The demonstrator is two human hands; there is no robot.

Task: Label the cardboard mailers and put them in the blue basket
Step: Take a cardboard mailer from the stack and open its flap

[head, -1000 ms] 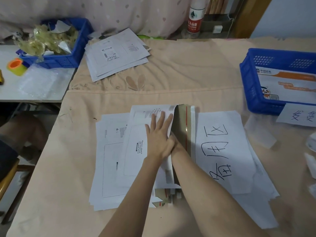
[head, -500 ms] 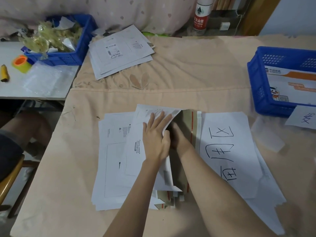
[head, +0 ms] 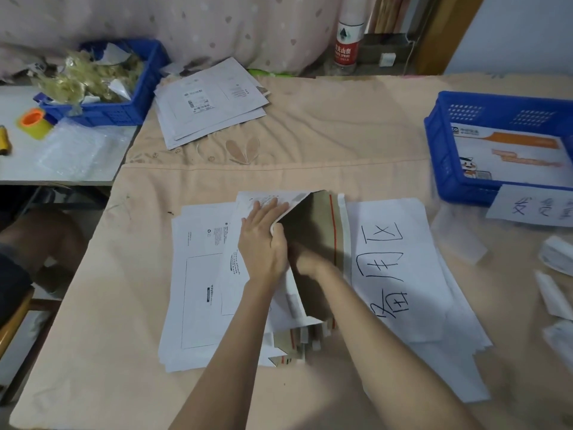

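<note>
A stack of white cardboard mailers (head: pixel 198 290) lies on the peach cloth in front of me. My left hand (head: pixel 263 240) grips the right edge of the top mailer (head: pixel 235 274), thumb curled under it, and lifts that edge. This bares the brown flap (head: pixel 319 218) with its red strip below. My right hand (head: pixel 305 259) reaches beneath the raised edge; its fingers are hidden. The blue basket (head: pixel 434 144) stands at the right and holds a printed mailer (head: pixel 508 156).
A handwritten white sheet (head: pixel 393 259) lies right of the stack. More mailers (head: pixel 210 100) sit at the back. A second blue basket (head: pixel 124 110) of plastic scraps and an orange tape roll (head: pixel 32 122) are at left. White strips (head: pixel 552 293) lie far right.
My left hand went from lying flat on the top mailer to gripping its right edge and raising it. My right hand slid further under, exposing more brown flap.
</note>
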